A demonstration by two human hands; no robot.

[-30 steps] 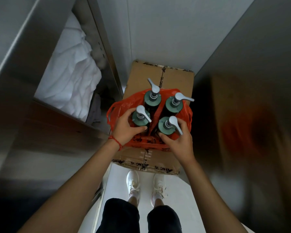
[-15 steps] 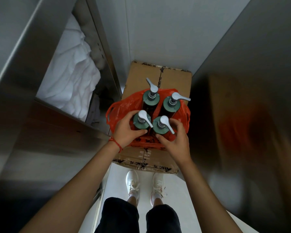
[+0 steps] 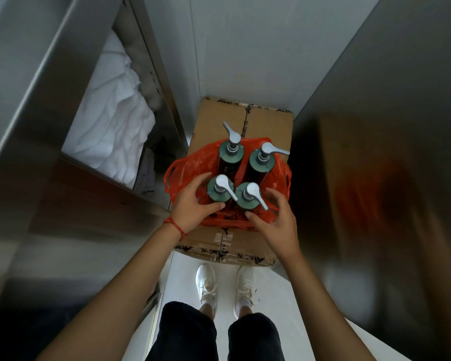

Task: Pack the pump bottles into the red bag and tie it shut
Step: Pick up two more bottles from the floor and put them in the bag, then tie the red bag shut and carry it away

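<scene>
Four dark green pump bottles with grey pump heads stand upright in the open red bag (image 3: 185, 168), which sits on a cardboard box (image 3: 268, 126). The two far bottles (image 3: 231, 152) (image 3: 261, 162) stand free. My left hand (image 3: 195, 204) wraps the near-left bottle (image 3: 218, 195), thumb at its near edge. My right hand (image 3: 276, 222) cups the near-right bottle (image 3: 246, 201), thumb on its near rim, fingers spread round its right side. One bag handle loop (image 3: 168, 178) hangs out to the left.
Stainless steel cabinet walls rise close on both sides. An open compartment at the left holds white crumpled linen (image 3: 110, 126). My feet in white shoes (image 3: 206, 285) stand on pale floor just in front of the box.
The near-right bottle has been slid left against the near-left one. Both hands stay around the near bottles; the right fingers have spread a little.
</scene>
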